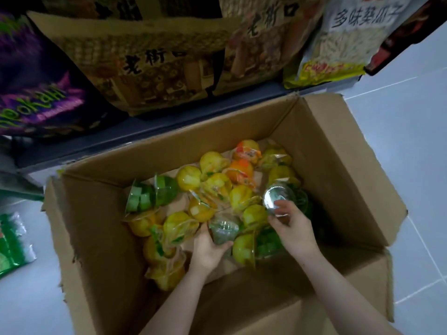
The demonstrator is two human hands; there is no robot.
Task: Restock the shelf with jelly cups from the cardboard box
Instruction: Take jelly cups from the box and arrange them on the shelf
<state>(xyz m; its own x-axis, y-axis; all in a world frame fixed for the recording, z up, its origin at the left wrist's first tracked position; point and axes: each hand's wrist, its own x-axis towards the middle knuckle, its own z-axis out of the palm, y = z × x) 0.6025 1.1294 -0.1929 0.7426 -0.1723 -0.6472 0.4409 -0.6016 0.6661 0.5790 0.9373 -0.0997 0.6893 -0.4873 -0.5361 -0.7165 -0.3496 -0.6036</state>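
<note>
An open cardboard box (338, 151) stands on the floor in front of the shelf (145, 139). Several yellow, orange and green jelly cups (212, 187) lie loose on its bottom. Both my hands reach into the box. My left hand (208, 250) is closed around a green jelly cup (222, 232). My right hand (294, 228) grips another cup (275, 198), tilted so its silvery foil lid faces me.
Large snack bags stand on the low dark shelf: a purple one (36, 88), brown ones (150, 66) and a white-yellow seed bag (338, 39). A green packet (12, 243) lies on the pale tiled floor at left. The box flaps stick out to the right and toward me.
</note>
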